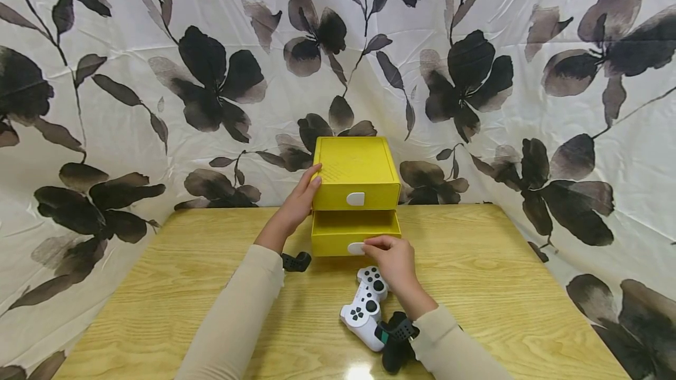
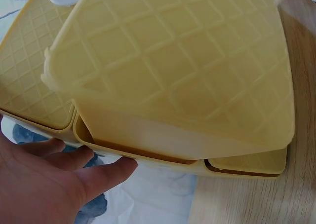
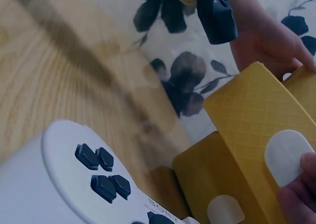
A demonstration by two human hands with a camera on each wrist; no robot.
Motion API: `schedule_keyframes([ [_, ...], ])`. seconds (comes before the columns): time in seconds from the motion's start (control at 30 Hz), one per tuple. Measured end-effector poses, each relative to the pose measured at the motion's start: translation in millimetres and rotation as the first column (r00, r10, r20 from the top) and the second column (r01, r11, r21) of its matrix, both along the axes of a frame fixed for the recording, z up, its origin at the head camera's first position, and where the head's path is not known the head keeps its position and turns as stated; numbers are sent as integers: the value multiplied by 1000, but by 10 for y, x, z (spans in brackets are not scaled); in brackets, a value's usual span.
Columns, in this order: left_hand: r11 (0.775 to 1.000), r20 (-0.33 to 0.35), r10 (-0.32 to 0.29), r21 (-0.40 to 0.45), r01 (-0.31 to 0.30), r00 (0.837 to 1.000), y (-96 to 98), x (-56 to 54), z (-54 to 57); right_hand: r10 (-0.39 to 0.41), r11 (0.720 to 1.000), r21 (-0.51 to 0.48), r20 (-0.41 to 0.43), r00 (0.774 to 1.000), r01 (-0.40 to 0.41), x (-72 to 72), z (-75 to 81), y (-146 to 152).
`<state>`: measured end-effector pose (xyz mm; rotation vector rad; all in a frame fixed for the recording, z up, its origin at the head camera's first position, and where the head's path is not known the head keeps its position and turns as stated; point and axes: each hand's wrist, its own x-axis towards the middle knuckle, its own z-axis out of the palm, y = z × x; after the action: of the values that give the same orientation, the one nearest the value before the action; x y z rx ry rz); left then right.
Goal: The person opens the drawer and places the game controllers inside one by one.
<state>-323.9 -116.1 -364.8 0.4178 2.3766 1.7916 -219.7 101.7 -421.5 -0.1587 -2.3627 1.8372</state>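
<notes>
A yellow drawer box (image 1: 356, 160) stands near the back of the table, its top drawer flush with the front. Below that, another drawer (image 1: 330, 245) sticks out towards me, and its inside appears bare from above. My right hand (image 1: 395, 260) pinches the white tab (image 1: 356, 248) on its front between thumb and finger. My left hand (image 1: 296, 204) rests against the box's left side, fingers extended along the edge, as the left wrist view also shows. A lower drawer front (image 3: 207, 165) with its own white tab (image 3: 225, 210) appears in the right wrist view.
A white game controller (image 1: 364, 306) with black buttons lies on the wooden table (image 1: 185, 298), just in front of the drawer and beside my right wrist. Black wrist-worn devices sit at both wrists. A white cloth with dark flowers (image 1: 211, 87) hangs behind and along the sides.
</notes>
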Motion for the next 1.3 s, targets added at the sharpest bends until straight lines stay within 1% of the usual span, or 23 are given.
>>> schedule_keyframes([
  [0.13, 1000, 13, 2, 1, -2, 1000, 0, -1, 1, 11, 1000, 1, 14, 1000, -11, 33, -9, 7],
  [0.3, 1000, 34, -5, -7, 6, 999, -2, -5, 25, 15, 1000, 1, 7, 1000, -15, 56, -20, 9],
  [0.37, 1000, 43, -11, -10, 11, 999, -1, 7, 53, 14, 1000, 2, 6, 1000, -14, 62, -24, 11],
  [0.43, 1000, 44, -16, -15, 16, 999, 7, 72, 126, 15, 1000, 15, 1, 1000, -15, 66, -22, 18],
  [0.5, 1000, 43, -20, -19, 20, 999, 13, 131, 192, 21, 999, 41, -15, 1000, -20, 65, -22, 31],
  [0.6, 999, 33, -22, -24, 22, 999, 24, 221, 276, 44, 993, 107, -48, 998, -39, 66, -18, 57],
  [0.67, 999, 34, -20, -25, 21, 999, 26, 228, 285, 69, 988, 144, -64, 996, -59, 73, -10, 76],
  [0.77, 999, 36, -17, -29, 18, 999, 31, 245, 296, 109, 978, 183, -66, 992, -96, 92, 3, 108],
  [0.87, 999, 41, -14, -31, 15, 999, 30, 234, 292, 140, 970, 207, -55, 989, -126, 117, 15, 141],
  [0.97, 1000, 43, -14, -26, 15, 999, 27, 222, 285, 166, 961, 236, -66, 984, -146, 143, 24, 174],
  [1.07, 1000, 42, -15, -24, 16, 999, 24, 217, 282, 197, 946, 279, -83, 977, -167, 170, 31, 204],
  [1.17, 1000, 42, -17, -23, 18, 999, 24, 218, 280, 243, 923, 327, -89, 966, -202, 195, 37, 226],
  [1.23, 1000, 42, -17, -24, 18, 999, 25, 219, 280, 291, 900, 363, -86, 953, -242, 213, 40, 240],
  [1.3, 1000, 42, -17, -25, 18, 999, 28, 220, 280, 348, 863, 417, -82, 934, -285, 231, 41, 256],
])
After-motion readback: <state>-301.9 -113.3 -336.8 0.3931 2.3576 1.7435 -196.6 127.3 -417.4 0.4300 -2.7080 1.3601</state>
